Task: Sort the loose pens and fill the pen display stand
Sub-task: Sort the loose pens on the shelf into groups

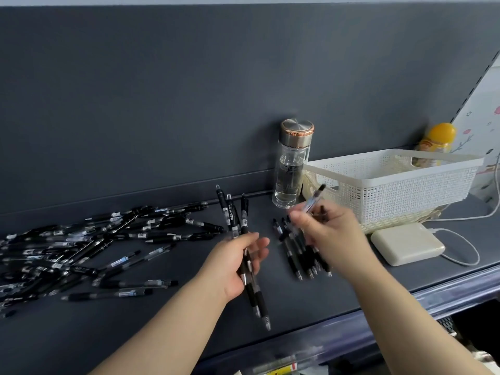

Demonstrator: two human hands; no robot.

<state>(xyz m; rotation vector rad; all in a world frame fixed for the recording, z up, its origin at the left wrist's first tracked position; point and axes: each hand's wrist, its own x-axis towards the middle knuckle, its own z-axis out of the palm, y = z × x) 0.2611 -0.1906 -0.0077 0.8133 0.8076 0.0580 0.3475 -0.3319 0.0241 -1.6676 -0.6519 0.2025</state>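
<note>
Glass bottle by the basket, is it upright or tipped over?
Upright: the glass bottle stands on its base, with its cap on top.

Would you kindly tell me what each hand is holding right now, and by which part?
The left hand grips a bundle of black pens around their middles. The right hand pinches one clear pen near its lower end.

Dark grey back panel (189, 90) beyond left hand (238, 266); grey shelf deck (135, 334) under it. Up & right of right hand (332, 234): slotted upright (484, 85), floral wallpaper (470, 136). Even, soft light.
</note>
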